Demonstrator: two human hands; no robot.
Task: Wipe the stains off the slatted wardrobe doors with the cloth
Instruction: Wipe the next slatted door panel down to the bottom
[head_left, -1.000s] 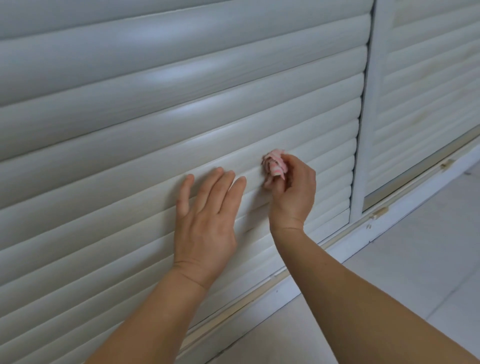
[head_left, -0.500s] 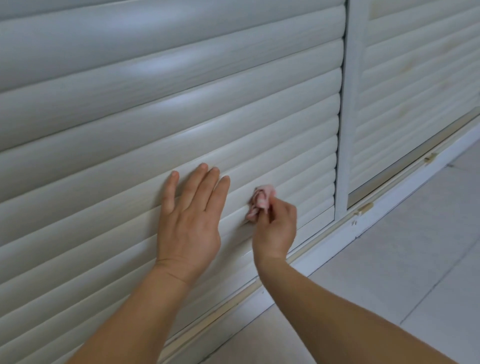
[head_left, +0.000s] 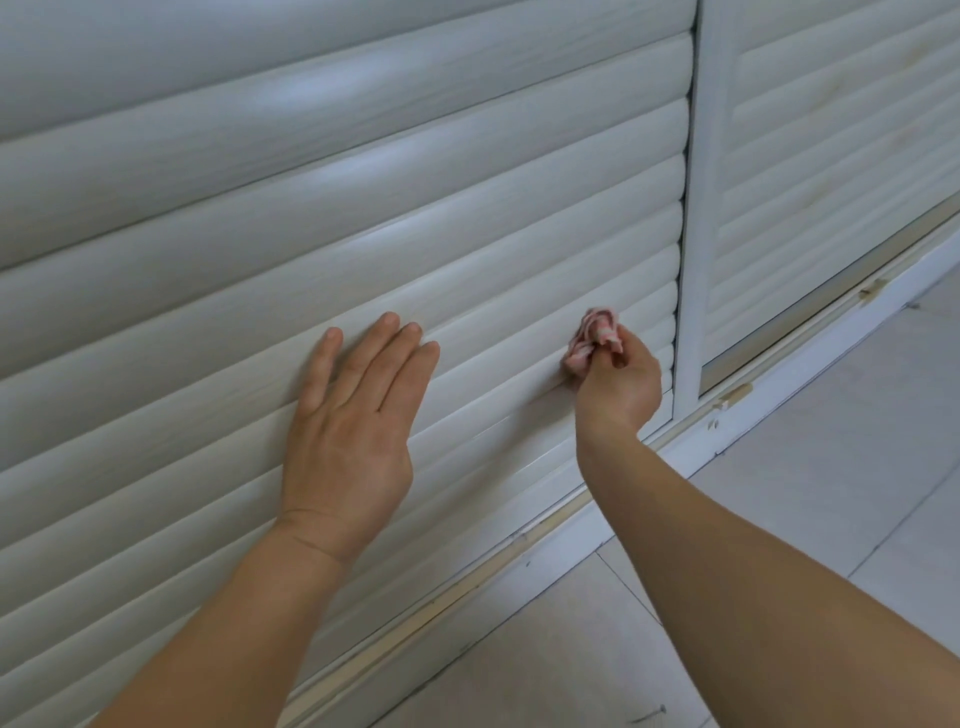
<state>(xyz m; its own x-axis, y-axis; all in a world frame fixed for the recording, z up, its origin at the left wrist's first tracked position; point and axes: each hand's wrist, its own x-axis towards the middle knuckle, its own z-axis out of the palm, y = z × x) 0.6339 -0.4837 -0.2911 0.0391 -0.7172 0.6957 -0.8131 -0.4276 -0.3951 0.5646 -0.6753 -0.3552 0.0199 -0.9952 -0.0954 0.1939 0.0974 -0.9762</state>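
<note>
A white slatted wardrobe door (head_left: 363, 208) fills most of the view. My left hand (head_left: 353, 415) lies flat on its lower slats, fingers together and pointing up. My right hand (head_left: 618, 384) is closed on a small bunched pink cloth (head_left: 592, 338) and presses it against a low slat near the door's right frame (head_left: 696, 260). A second slatted door (head_left: 831, 156) stands to the right, with faint yellowish stains on its slats.
The white sliding track (head_left: 571, 519) runs along the bottom of the doors, with bits of tan tape on it. Pale floor tiles (head_left: 779, 519) spread at the lower right.
My right hand has moved the cloth to the right along the low slats, away from my left hand and toward the door frame. My left hand stays flat on the door.
</note>
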